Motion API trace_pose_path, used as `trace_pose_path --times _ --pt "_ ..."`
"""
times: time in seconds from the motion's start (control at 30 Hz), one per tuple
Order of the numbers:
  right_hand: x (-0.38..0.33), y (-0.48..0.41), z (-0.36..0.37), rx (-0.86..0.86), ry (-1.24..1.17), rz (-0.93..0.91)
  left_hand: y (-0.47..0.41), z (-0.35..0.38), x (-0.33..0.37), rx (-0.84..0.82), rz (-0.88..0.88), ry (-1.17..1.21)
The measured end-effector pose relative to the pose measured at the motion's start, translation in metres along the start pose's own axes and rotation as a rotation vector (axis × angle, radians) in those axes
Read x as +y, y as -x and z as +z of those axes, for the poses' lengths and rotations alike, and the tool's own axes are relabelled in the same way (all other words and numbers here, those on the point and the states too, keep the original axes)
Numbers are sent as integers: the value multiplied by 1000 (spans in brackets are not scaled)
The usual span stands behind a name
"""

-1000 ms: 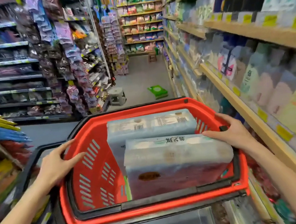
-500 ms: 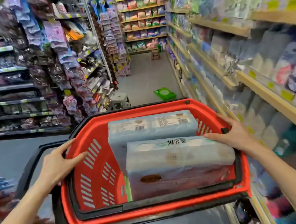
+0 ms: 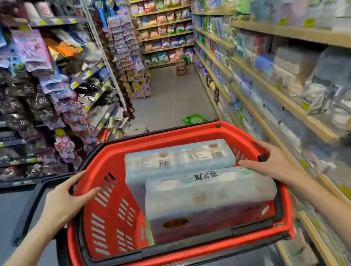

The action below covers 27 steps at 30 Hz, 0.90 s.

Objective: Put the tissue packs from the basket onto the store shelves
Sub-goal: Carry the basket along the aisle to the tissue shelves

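**Site.** Store aisle with a grey tiled floor (image 3: 174, 103). Right: wooden shelves (image 3: 273, 93) in tiers, stocked with soft wrapped paper goods that are blurred, and yellow tags on the shelf edges. Left: metal racks (image 3: 91, 74) hung with small packets. Far end: 1 shelving wall (image 3: 165, 35) of bagged goods.

**Floor items, as I count them.**
- 1 wooden stool (image 3: 180, 68), far down the aisle.
- 1 pale stool (image 3: 136, 129), just beyond the basket's far rim, at left.
- 1 green pack (image 3: 194, 119), lying flat to the right of the pale stool.

**Main item.** 1 red basket (image 3: 104, 204) with black trim, carried at near centre.

**Contents.** 2 tissue packs, both in the right half of the basket.
- The far tissue pack (image 3: 177, 158) has its barcode labels up and lies toward the far wall.
- The near tissue pack (image 3: 208, 192) has printed characters on top. It touches the far pack, and its right end is against the right wall.

**Hands.** 2.
- The left hand (image 3: 63, 201) grips the left rim, thumb inside on the slotted wall and fingers over the outer edge.
- The right hand (image 3: 274, 166) holds the right rim, with the thumb reaching in to the near tissue pack's corner. I cannot see the fingers below the rim.
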State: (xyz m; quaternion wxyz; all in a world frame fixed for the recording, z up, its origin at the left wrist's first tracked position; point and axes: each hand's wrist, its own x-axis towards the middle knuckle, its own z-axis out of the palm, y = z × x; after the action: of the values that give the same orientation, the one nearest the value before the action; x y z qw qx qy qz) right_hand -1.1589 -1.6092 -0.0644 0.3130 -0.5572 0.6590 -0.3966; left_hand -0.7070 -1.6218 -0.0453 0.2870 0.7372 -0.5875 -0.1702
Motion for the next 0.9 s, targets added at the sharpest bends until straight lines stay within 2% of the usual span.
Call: trace_pose_path --times 0.33,0.5,0.9 --pt "-32 -228 46 49 66 -85 -204 39 13 51 -43 28" --pt "-32 -325 89 82 79 -42 -327 58 7 36 36 -20" --pt "-62 -511 178 302 53 59 -629 90 15 -108 189 -82"
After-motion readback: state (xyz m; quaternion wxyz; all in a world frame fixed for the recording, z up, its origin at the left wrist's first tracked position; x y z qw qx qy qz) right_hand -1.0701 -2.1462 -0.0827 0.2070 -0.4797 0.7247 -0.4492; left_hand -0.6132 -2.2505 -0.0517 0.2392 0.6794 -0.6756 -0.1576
